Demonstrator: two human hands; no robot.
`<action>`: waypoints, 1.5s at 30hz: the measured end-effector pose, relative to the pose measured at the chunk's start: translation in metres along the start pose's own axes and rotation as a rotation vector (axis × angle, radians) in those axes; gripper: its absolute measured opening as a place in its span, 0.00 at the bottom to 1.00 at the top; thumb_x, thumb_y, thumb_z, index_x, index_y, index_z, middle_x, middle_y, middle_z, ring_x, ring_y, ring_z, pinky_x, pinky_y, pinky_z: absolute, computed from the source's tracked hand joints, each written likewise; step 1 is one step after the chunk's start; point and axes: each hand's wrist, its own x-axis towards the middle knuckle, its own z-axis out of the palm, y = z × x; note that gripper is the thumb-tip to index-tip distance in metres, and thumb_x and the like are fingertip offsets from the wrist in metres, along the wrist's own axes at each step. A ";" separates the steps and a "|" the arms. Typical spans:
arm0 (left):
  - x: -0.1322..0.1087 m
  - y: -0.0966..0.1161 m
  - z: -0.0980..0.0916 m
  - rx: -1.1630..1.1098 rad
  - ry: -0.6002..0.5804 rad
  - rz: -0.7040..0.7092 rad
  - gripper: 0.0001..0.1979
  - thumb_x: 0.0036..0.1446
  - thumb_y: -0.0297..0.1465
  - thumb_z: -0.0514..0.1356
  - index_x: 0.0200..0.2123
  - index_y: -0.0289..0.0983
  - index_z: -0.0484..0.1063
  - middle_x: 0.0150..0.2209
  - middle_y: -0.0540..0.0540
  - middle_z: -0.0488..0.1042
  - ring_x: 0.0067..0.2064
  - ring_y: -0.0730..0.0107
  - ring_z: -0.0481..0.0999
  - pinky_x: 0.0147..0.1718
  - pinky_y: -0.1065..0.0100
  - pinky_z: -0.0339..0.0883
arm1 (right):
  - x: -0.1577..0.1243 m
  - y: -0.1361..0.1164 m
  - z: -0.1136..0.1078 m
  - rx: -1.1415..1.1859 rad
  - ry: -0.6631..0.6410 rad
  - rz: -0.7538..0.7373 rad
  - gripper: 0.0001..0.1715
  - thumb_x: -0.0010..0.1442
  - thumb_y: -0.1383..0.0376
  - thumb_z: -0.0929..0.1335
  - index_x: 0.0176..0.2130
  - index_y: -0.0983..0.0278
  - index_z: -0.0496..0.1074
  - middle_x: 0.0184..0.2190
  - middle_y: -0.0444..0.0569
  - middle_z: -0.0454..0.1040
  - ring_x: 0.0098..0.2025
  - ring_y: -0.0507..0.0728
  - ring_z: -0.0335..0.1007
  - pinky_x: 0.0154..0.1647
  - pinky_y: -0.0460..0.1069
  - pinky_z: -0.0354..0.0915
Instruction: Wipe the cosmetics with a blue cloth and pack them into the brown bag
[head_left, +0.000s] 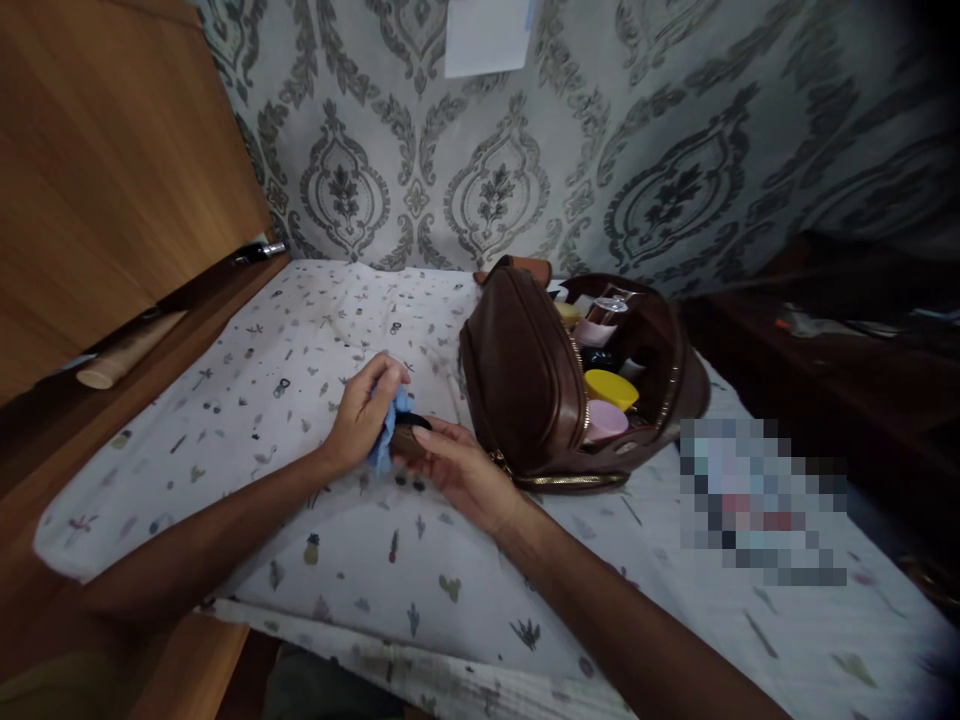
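Note:
My left hand (362, 415) is closed on a crumpled blue cloth (382, 445), which presses against one end of a small dark brown item with a black part (407, 440). The other end of that item is between the thumb and fingers of my right hand (469, 475). Its exact kind is unclear, since fingers and cloth cover much of it. Just right of my hands stands a brown leather toiletry bag (521, 370), unzipped. Inside it show a yellow lid (611, 390), a pink lid (606, 420) and a clear-topped bottle (604, 315).
A white cloth with small printed figures (322, 560) covers the table. On the left, a wooden cabinet (112, 150) rises beside a ledge holding a beige tube (131, 350). Patterned wallpaper (495, 190) is behind. A blurred-out patch (757, 500) lies right of the bag.

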 end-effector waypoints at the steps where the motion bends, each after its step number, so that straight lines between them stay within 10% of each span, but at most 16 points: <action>1: -0.001 -0.001 0.000 0.003 0.009 0.016 0.23 0.69 0.50 0.46 0.35 0.39 0.67 0.28 0.51 0.67 0.29 0.70 0.66 0.32 0.68 0.64 | 0.001 0.000 0.000 0.041 0.024 -0.002 0.23 0.45 0.56 0.81 0.38 0.65 0.79 0.33 0.45 0.80 0.33 0.51 0.74 0.35 0.46 0.66; 9: -0.009 -0.015 0.006 0.276 -0.203 0.417 0.22 0.71 0.45 0.45 0.48 0.36 0.70 0.40 0.41 0.75 0.43 0.60 0.73 0.45 0.61 0.67 | 0.002 0.005 0.001 0.132 0.108 -0.028 0.30 0.39 0.53 0.83 0.37 0.61 0.73 0.30 0.41 0.77 0.33 0.51 0.73 0.37 0.47 0.69; 22: -0.005 -0.004 0.004 -0.038 -0.124 -0.036 0.22 0.69 0.50 0.48 0.35 0.38 0.68 0.26 0.53 0.64 0.28 0.71 0.64 0.29 0.69 0.60 | 0.000 0.006 0.001 0.021 0.030 0.052 0.27 0.44 0.52 0.81 0.36 0.63 0.72 0.28 0.40 0.76 0.28 0.49 0.73 0.27 0.44 0.63; 28: -0.007 -0.010 0.004 0.014 -0.095 0.063 0.23 0.71 0.48 0.44 0.43 0.38 0.69 0.33 0.48 0.70 0.34 0.67 0.69 0.36 0.67 0.65 | 0.000 0.001 0.001 0.175 0.110 0.021 0.26 0.41 0.56 0.83 0.36 0.63 0.75 0.31 0.43 0.78 0.31 0.50 0.74 0.32 0.45 0.66; 35: -0.011 -0.023 0.004 0.340 -0.191 0.543 0.19 0.69 0.41 0.51 0.54 0.36 0.67 0.47 0.38 0.75 0.50 0.58 0.73 0.50 0.59 0.68 | 0.000 -0.002 0.001 0.254 0.136 -0.004 0.29 0.37 0.55 0.84 0.33 0.63 0.73 0.28 0.39 0.76 0.30 0.48 0.71 0.32 0.43 0.66; 45: -0.009 -0.014 -0.008 0.382 -0.222 0.275 0.17 0.69 0.40 0.48 0.45 0.39 0.74 0.33 0.49 0.79 0.32 0.67 0.77 0.35 0.70 0.69 | 0.003 0.004 -0.005 0.180 0.000 0.036 0.37 0.32 0.51 0.84 0.37 0.65 0.73 0.26 0.41 0.78 0.28 0.50 0.74 0.31 0.45 0.66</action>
